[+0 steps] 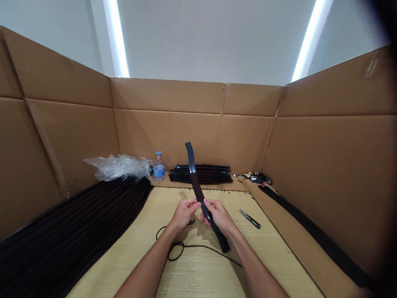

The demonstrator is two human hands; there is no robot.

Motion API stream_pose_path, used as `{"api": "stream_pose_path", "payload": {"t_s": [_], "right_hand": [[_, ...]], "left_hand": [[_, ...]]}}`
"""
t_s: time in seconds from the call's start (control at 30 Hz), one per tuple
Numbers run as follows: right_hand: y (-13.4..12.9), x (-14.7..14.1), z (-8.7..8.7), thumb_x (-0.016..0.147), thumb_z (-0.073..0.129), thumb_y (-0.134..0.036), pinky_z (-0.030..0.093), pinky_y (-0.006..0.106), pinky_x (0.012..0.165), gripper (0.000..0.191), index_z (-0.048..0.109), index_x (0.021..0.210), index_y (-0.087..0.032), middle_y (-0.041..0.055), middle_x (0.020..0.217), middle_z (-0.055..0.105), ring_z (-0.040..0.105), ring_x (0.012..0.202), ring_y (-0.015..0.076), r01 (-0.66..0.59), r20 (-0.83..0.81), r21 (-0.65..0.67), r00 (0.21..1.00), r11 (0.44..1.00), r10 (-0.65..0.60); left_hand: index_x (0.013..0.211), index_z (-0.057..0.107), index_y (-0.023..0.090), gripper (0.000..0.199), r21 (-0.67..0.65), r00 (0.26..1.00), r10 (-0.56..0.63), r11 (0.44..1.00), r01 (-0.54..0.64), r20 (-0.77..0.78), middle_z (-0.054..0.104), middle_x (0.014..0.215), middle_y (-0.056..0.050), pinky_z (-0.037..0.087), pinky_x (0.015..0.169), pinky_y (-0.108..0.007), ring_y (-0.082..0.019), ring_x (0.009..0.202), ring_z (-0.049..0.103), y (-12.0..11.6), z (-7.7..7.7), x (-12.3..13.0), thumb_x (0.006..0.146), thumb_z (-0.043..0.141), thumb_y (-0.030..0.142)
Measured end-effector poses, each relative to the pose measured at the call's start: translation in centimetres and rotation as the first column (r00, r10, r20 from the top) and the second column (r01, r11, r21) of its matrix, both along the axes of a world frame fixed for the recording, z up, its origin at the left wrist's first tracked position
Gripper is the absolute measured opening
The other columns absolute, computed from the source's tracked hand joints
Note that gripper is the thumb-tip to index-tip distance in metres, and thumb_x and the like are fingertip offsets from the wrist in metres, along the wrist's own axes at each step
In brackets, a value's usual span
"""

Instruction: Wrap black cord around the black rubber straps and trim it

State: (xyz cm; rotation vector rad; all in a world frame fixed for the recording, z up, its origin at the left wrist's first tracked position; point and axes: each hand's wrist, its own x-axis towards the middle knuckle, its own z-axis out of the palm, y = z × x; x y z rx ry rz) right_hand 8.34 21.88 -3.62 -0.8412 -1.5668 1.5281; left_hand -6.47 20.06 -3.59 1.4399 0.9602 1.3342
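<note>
One curved black strip (pixel 198 192) fills the middle of my feed, its upper end tilted up and away beyond the fingers (pixel 192 203) and its lower end dropping below them toward the surface (pixel 198 277). A darker brown band (pixel 196 185) runs along its middle; I can't tell from here what that band is. The left hand (pixel 184 213) and right hand (pixel 218 216) both grip the strip close together, probably to steady it and keep its curve up in view. Just below the left hand lies a loose black cord (pixel 176 251), and to the right of the fingers sit thread snips (pixel 249 218), seemingly placed within easy reach. Farther left, a long stack of black strips (pixel 71 219) lies against the cardboard wall (pixel 167 99). Ahead of the fingers are a shorter bundle of strips (pixel 200 174), a water bottle (pixel 159 167) and a crumpled plastic bag (pixel 119 167).
</note>
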Motion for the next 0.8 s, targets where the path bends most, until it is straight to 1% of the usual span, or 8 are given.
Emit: {"api": "stream_pose_path", "payload": {"t_s": [0.1,0.17,0.33,0.47,0.57,0.63,0.8], "right_hand": [[0.0,-0.1,0.0,0.076,0.039,-0.075,0.033,0.014,0.04,0.068,0.056,0.068,-0.01,0.002,0.05,0.056,0.044,0.037,0.0037,0.076,0.083,0.098,0.993,0.992,-0.085],[-0.1,-0.1,-0.1,0.078,0.036,-0.074,0.031,0.014,0.039,0.07,0.058,0.063,-0.009,0.002,0.047,0.054,0.043,0.036,0.0034,0.138,0.123,0.161,0.98,0.977,-0.158],[-0.6,-0.2,0.2,0.083,0.034,-0.07,0.029,0.013,0.042,0.071,0.059,0.056,-0.009,0.0024,0.044,0.052,0.042,0.036,0.002,0.269,0.201,0.322,0.917,0.908,-0.344],[-1.2,-0.5,0.7,0.084,0.032,-0.068,0.028,0.012,0.043,0.071,0.057,0.052,-0.01,0.0025,0.042,0.05,0.041,0.037,0.0015,0.325,0.231,0.389,0.871,0.862,-0.433],[-1.3,-0.7,0.7,0.085,0.032,-0.068,0.027,0.012,0.043,0.071,0.057,0.052,-0.01,0.0023,0.042,0.049,0.041,0.037,0.0014,0.348,0.228,0.397,0.859,0.849,-0.459],[-1.3,-0.9,0.4,0.084,0.032,-0.068,0.028,0.012,0.043,0.071,0.056,0.052,-0.01,0.0023,0.042,0.049,0.042,0.037,0.0015,0.356,0.204,0.375,0.869,0.856,-0.451],[-1.5,-1.4,-0.2,0.082,0.031,-0.072,0.029,0.014,0.038,0.072,0.058,0.058,-0.01,0.0033,0.045,0.054,0.043,0.034,0.0043,0.328,0.11,0.199,0.929,0.924,-0.353]], "left_hand": [[0.069,0.061,0.012,0.04,-0.012,0.999,0.028,1.0,-0.028,0.035,0.037,0.043,0.006,0.014,0.04,-0.02,-0.005,0.038,0.023,-0.1,-0.3,0.5,0.072,0.068,0.052],[0.072,0.06,0.012,0.042,-0.021,0.997,0.057,0.998,-0.056,0.056,0.035,0.044,0.007,0.012,0.04,-0.02,-0.004,0.039,0.02,0.0,-0.6,0.7,0.072,0.067,0.053],[0.077,0.057,0.012,0.042,-0.006,0.993,0.105,0.995,-0.104,0.063,0.029,0.048,0.009,0.01,0.041,-0.02,-0.005,0.042,0.018,0.3,-1.2,1.2,0.075,0.064,0.054],[0.077,0.056,0.012,0.042,0.007,0.989,0.103,0.995,-0.104,0.106,0.028,0.05,0.009,0.01,0.041,-0.02,-0.005,0.042,0.019,0.4,-1.2,1.3,0.074,0.065,0.053],[0.074,0.055,0.013,0.042,-0.011,0.986,0.102,0.995,-0.102,0.129,0.027,0.05,0.01,0.01,0.041,-0.02,-0.004,0.041,0.018,0.4,-1.0,1.3,0.073,0.066,0.054],[0.07,0.052,0.014,0.043,-0.017,0.988,0.095,0.995,-0.094,0.125,0.027,0.048,0.01,0.01,0.04,-0.02,-0.004,0.041,0.019,0.2,-0.8,1.2,0.071,0.067,0.054],[0.065,0.051,0.014,0.044,-0.038,0.99,0.029,0.999,-0.024,0.139,0.03,0.043,0.009,0.008,0.039,-0.021,-0.004,0.037,0.018,-0.3,0.2,1.0,0.069,0.069,0.054]]}}
